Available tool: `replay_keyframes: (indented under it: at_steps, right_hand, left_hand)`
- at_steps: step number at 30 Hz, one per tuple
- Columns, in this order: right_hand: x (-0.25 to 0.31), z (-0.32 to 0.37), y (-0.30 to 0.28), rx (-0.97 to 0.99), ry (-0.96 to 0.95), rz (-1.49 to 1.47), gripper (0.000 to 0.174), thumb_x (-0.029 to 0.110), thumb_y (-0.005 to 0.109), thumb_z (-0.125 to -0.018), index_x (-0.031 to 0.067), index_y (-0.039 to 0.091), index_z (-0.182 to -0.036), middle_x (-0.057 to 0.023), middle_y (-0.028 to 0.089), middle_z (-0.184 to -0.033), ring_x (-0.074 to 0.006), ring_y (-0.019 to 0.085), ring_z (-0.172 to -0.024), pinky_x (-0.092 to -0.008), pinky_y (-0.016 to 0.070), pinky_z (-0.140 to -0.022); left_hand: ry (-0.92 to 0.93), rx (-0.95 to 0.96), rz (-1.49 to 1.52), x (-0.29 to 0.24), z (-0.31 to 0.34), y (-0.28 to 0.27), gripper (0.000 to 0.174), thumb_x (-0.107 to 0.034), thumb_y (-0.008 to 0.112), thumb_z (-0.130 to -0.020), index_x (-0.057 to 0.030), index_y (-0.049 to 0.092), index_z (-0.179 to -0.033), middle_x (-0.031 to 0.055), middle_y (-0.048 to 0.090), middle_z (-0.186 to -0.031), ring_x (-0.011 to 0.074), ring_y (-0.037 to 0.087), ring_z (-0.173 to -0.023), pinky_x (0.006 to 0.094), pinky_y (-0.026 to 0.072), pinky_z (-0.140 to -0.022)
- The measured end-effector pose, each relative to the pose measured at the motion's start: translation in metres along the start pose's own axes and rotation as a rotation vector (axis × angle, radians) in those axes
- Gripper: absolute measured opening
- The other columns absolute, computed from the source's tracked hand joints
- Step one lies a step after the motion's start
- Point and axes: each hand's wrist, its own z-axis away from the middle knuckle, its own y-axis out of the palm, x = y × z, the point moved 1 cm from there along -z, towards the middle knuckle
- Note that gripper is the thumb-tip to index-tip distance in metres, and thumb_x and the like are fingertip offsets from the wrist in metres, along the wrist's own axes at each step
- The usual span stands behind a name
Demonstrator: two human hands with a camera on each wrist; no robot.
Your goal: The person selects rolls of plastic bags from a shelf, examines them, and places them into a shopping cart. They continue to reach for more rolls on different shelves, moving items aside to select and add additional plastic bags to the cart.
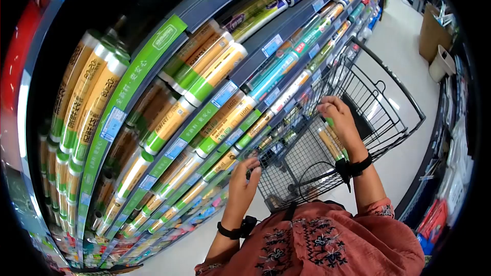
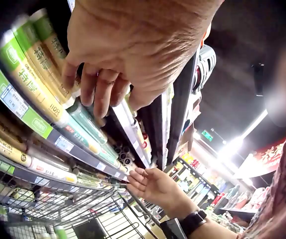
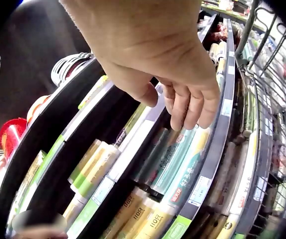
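Note:
In the head view my left hand point(image 1: 244, 184) hangs beside the shelf rolls, its fingers loosely bent and holding nothing. My right hand point(image 1: 340, 122) is above the wire shopping cart point(image 1: 286, 174), fingers relaxed and slightly bent, with nothing in it. Below that hand, yellow-and-green rolls point(image 1: 330, 143) lie in the cart. The left wrist view shows my left hand point(image 2: 133, 55) large at the top and my right hand point(image 2: 160, 189) palm up lower down. Loosely bent fingers of my right hand point(image 3: 168, 69) appear before teal rolls point(image 3: 183, 174) in the right wrist view.
Shelves of wrapped rolls point(image 1: 217, 71) with green strips and price tags fill the left side. The pale aisle floor point(image 1: 409, 33) runs past the cart. A cardboard box point(image 1: 434, 33) and a beige bin point(image 1: 442, 64) stand at the upper right, by another shelf.

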Motion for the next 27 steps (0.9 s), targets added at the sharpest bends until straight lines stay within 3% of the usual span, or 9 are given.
replay_keyframes:
  at_steps: [6, 7, 9, 11, 13, 19, 23, 24, 27]
  right_hand:
    - [-0.041, -0.021, -0.020, -0.025, 0.010, -0.053, 0.028, 0.025, 0.057, -0.097, 0.0022, 0.063, -0.112, -0.0063, 0.068, -0.102, -0.0145, 0.062, -0.098, -0.0287, 0.0472, -0.087]
    - [-0.058, -0.030, -0.028, -0.015, 0.046, -0.031, 0.030, 0.026, 0.058, -0.097, 0.0025, 0.063, -0.115, -0.0068, 0.068, -0.104, -0.0148, 0.062, -0.099, -0.0292, 0.0472, -0.087]
    - [-0.070, -0.034, -0.037, -0.030, 0.097, -0.061, 0.036, 0.027, 0.059, -0.096, 0.0006, 0.061, -0.120, -0.0081, 0.068, -0.108, -0.0170, 0.064, -0.104, -0.0317, 0.0481, -0.089]
    - [-0.082, -0.043, -0.048, -0.040, 0.173, 0.021, 0.039, 0.029, 0.060, -0.094, 0.0018, 0.061, -0.122, -0.0078, 0.068, -0.111, -0.0177, 0.064, -0.106, -0.0325, 0.0484, -0.090]
    - [-0.104, -0.057, -0.059, -0.074, 0.227, 0.047, 0.034, 0.027, 0.061, -0.094, 0.0032, 0.062, -0.119, -0.0057, 0.067, -0.107, -0.0170, 0.064, -0.100, -0.0322, 0.0490, -0.087]
    - [-0.195, -0.097, -0.092, -0.069, 0.440, 0.251, 0.025, 0.023, 0.063, -0.092, 0.0051, 0.062, -0.109, -0.0026, 0.064, -0.097, -0.0148, 0.061, -0.088, -0.0332, 0.0504, -0.080]
    - [-0.300, -0.127, -0.126, -0.126, 0.384, 0.818, 0.038, 0.028, 0.067, -0.086, -0.0042, 0.068, -0.106, -0.0217, 0.072, -0.103, -0.0356, 0.070, -0.097, -0.0418, 0.0535, -0.085]
    - [-0.307, -0.134, -0.135, 0.026, 0.573, 0.933, 0.049, 0.026, 0.069, -0.085, -0.0035, 0.062, -0.123, -0.0264, 0.065, -0.123, -0.0394, 0.063, -0.115, -0.0402, 0.0492, -0.098]
    - [-0.347, -0.125, -0.149, -0.003, 0.616, 1.074, 0.054, 0.029, 0.070, -0.083, -0.0036, 0.061, -0.125, -0.0272, 0.064, -0.124, -0.0418, 0.060, -0.119, -0.0424, 0.0485, -0.100]
  left_hand:
    - [-0.036, 0.049, -0.061, 0.020, -0.006, 0.018, 0.024, -0.013, 0.063, -0.097, -0.0017, 0.062, -0.118, 0.0112, 0.068, -0.108, 0.0213, 0.065, -0.102, 0.0329, 0.0496, -0.091]
    - [-0.150, 0.077, 0.009, 0.023, -0.006, 0.020, 0.023, -0.013, 0.063, -0.098, -0.0022, 0.062, -0.118, 0.0104, 0.068, -0.108, 0.0198, 0.065, -0.102, 0.0327, 0.0494, -0.091]
    - [-0.092, 0.050, 0.008, 0.038, -0.007, 0.025, 0.023, -0.012, 0.061, -0.099, -0.0006, 0.061, -0.119, 0.0099, 0.070, -0.107, 0.0192, 0.065, -0.101, 0.0315, 0.0489, -0.092]
    - [-0.301, 0.073, 0.133, 0.033, -0.007, 0.028, 0.025, -0.012, 0.059, -0.100, -0.0004, 0.060, -0.122, 0.0110, 0.069, -0.113, 0.0190, 0.064, -0.106, 0.0316, 0.0478, -0.095]
    - [-0.260, 0.079, 0.082, 0.045, -0.005, 0.032, 0.026, -0.014, 0.058, -0.101, 0.0001, 0.060, -0.123, 0.0115, 0.069, -0.114, 0.0192, 0.064, -0.109, 0.0319, 0.0474, -0.096]
    - [-0.449, 0.116, 0.057, 0.055, -0.001, 0.049, 0.028, -0.017, 0.056, -0.102, 0.0022, 0.060, -0.122, 0.0134, 0.070, -0.113, 0.0193, 0.064, -0.110, 0.0317, 0.0458, -0.097]
    - [-0.504, 0.131, 0.041, 0.069, 0.001, 0.058, 0.025, -0.015, 0.056, -0.102, 0.0016, 0.061, -0.121, 0.0125, 0.069, -0.113, 0.0193, 0.064, -0.109, 0.0321, 0.0451, -0.098]
    - [-0.520, 0.135, 0.032, 0.072, 0.002, 0.060, 0.025, -0.014, 0.056, -0.101, 0.0017, 0.061, -0.120, 0.0124, 0.069, -0.113, 0.0193, 0.063, -0.109, 0.0321, 0.0450, -0.098]
    - [-0.563, 0.148, -0.005, 0.081, 0.006, 0.065, 0.024, -0.012, 0.055, -0.101, 0.0016, 0.061, -0.120, 0.0127, 0.070, -0.113, 0.0197, 0.064, -0.109, 0.0318, 0.0455, -0.098]
